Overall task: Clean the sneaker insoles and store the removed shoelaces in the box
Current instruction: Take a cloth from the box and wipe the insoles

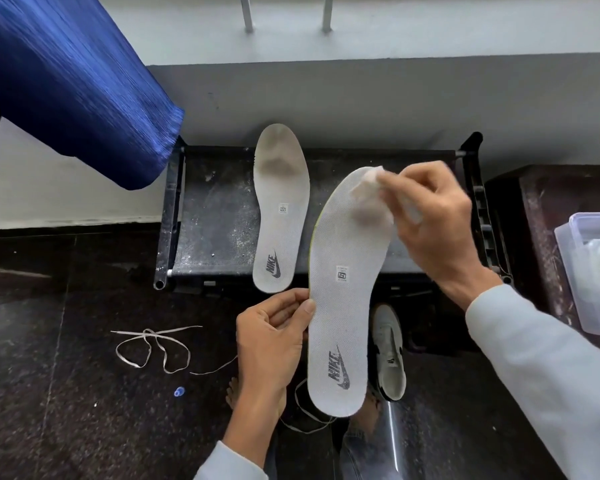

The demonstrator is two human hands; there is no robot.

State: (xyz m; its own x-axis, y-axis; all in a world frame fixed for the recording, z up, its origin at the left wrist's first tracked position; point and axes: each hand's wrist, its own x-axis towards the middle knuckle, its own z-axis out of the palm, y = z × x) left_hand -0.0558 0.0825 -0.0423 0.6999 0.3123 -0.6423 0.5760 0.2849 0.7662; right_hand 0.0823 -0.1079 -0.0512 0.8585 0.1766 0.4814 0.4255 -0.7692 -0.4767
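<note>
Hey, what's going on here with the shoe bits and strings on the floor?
A person is cleaning sneaker insoles. The left hand pinches the edge of one insole, held up in the air, while the right hand rubs a white wipe over its grubby toe end. A second insole, also stained at the toe, lies on a black stand. Two loose shoelaces are still on the dark floor, not yet in the clear plastic box at the right. A sneaker sits below.

two insoles (280, 216) (340, 306), two shoelaces (153, 348) (305, 414), one sneaker (390, 355), one box (593, 271)
</note>
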